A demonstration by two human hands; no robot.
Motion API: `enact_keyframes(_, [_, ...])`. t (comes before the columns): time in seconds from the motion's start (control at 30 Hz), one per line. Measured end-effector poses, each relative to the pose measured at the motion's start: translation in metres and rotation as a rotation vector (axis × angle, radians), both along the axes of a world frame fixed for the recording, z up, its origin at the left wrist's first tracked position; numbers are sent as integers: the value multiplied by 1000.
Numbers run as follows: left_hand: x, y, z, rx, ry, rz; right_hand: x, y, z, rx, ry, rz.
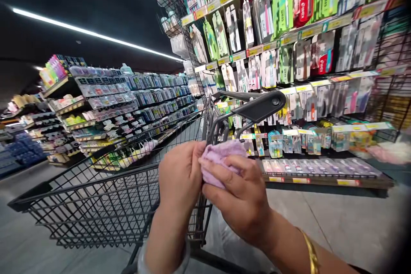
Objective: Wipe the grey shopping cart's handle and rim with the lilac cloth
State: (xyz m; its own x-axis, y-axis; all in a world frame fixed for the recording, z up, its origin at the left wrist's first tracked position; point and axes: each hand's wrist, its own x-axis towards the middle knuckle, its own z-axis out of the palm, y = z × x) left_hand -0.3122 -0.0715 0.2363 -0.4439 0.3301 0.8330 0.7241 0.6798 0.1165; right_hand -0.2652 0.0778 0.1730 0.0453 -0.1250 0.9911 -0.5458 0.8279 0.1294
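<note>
A small folded lilac cloth (221,156) sits between both of my hands, just behind the rear of a black wire shopping cart (96,205). My left hand (180,177) pinches the cloth's left end with its fingers closed. My right hand (239,197) wraps its fingers over the cloth's lower right part; a gold bangle (311,254) circles that wrist. The cart's dark handle (257,105) runs above and beyond my hands. Part of the cloth is hidden under my fingers.
Shelves (321,77) of carded packaged goods with yellow price strips rise close on the right. Further shelving units (128,107) line the aisle on the left. A grey floor (337,222) spreads below, and a ceiling light strip (96,34) runs overhead.
</note>
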Motion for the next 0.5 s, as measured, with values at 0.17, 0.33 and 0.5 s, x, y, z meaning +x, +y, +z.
enact_keyframes(0.17, [9,3,4,68,27,70,26,23,16,-55,9,8])
enact_keyframes(0.33, [16,15,1,113,44,13,25,15,15,-209,-15,30])
enact_keyframes(0.5, [5,17,-1,-58,43,179,5,18,6,-2,46,36])
